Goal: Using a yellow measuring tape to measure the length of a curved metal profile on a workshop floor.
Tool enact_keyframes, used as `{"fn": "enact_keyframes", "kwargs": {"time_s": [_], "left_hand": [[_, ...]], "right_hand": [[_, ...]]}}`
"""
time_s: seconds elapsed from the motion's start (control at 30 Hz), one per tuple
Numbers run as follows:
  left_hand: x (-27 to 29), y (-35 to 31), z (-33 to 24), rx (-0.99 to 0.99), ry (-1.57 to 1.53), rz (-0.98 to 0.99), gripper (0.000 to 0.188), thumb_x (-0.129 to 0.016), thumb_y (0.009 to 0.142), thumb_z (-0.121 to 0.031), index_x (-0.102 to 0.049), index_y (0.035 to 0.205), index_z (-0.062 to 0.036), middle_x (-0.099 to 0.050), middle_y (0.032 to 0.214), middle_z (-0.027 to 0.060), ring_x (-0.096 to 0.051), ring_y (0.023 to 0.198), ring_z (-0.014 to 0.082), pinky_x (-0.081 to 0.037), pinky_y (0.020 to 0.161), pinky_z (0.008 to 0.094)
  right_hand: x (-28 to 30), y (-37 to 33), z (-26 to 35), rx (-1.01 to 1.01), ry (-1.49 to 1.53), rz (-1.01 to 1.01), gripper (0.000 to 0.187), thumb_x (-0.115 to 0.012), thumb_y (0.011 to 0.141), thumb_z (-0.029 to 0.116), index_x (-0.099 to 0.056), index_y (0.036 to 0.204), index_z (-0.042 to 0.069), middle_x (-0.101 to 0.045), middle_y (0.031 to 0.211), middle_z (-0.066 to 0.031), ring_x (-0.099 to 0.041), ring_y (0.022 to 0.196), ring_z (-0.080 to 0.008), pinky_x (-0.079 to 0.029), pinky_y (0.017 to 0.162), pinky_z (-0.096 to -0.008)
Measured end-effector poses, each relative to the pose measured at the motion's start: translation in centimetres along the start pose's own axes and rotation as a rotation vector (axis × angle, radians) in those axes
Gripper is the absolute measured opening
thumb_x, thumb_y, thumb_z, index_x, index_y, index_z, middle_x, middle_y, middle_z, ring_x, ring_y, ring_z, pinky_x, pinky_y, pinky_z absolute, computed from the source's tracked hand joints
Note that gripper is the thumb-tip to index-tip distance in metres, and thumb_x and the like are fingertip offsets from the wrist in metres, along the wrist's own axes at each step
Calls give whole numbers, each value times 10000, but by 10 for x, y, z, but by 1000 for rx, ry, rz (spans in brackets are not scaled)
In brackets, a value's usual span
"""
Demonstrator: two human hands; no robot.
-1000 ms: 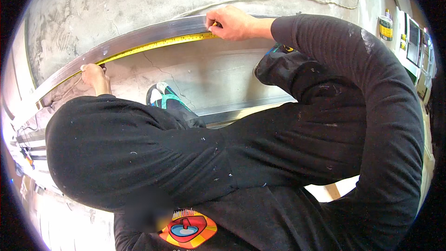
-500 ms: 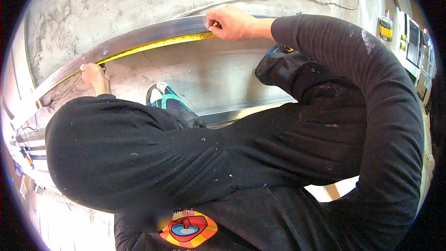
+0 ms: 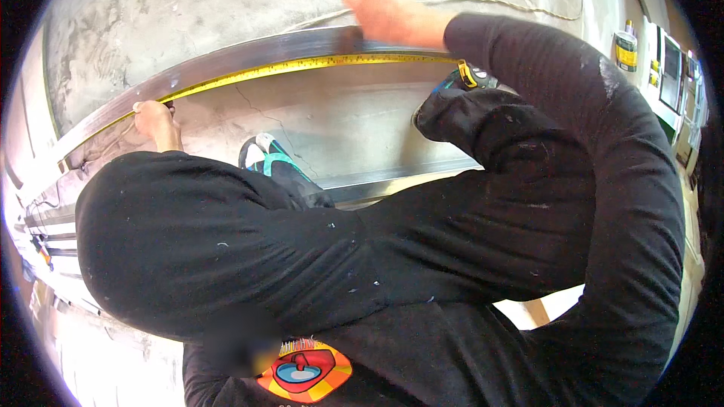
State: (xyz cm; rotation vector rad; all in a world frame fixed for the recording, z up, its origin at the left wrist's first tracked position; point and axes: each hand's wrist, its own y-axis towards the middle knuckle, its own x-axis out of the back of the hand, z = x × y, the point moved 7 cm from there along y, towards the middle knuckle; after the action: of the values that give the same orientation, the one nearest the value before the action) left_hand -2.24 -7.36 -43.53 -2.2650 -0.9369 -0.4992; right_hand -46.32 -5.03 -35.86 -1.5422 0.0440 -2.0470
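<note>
A long grey metal profile lies across the concrete floor in front of me. Along its near edge runs the yellow blade of a tape measure, stretched from the left toward the yellow-and-black tape case by my right shoe. My left hand is closed on the tape at the left, its fingers against the profile's edge. Over the profile, right of the middle, is my right hand, smeared by motion. Its fingers are too blurred to show whether they hold anything.
A second metal profile lies nearer, beyond my legs. My left shoe stands between the two profiles. A pale cord trails over the floor at the back. At the far right stands a yellow-and-black can.
My right hand has lifted from the tape and shifted slightly right and away from me. The tape's right stretch and its case now show. My left hand stays nearly still.
</note>
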Motion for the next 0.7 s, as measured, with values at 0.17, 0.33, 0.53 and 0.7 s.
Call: {"fn": "enact_keyframes", "kwargs": {"time_s": [0.17, 0.33, 0.53, 0.7], "left_hand": [[3, 15, 8, -87, 21, 51, 393, -295, 972, -279, -513, 959, 48, -616, 822, 177, -583, 541, 244, -457, 432, 331], [0, 13, 11, -36, -8, 49, 408, -275, 974, -296, -516, 938, 31, -602, 774, 164, -567, 516, 238, -424, 416, 326], [2, 17, 12, -54, -51, 51, 411, -276, 969, -293, -510, 940, 43, -588, 759, 162, -556, 502, 239, -416, 399, 318], [-3, 3, 0, -36, -54, 50, 395, -254, 989, -267, -475, 870, 39, -564, 716, 157, -534, 465, 238, -413, 383, 327]], "right_hand": [[55, -4, -109, -116, -106, -248, 173, -493, 781, 68, -625, 883, 18, -635, 762, -236, -625, 734, -400, -479, 651, -488], [42, -88, -140, -286, -30, 172, 207, -483, 792, 65, -632, 921, 4, -650, 874, -230, -632, 837, -389, -492, 743, -445], [10, -179, -111, -338, 40, 62, 338, -694, 740, 235, -577, 973, 19, -590, 920, -178, -576, 906, -370, -471, 785, -437], [-31, -216, -101, -562, 30, -264, 620, -848, 583, 353, -543, 1041, 69, -511, 1087, -134, -495, 1054, -319, -414, 872, -453]]}}
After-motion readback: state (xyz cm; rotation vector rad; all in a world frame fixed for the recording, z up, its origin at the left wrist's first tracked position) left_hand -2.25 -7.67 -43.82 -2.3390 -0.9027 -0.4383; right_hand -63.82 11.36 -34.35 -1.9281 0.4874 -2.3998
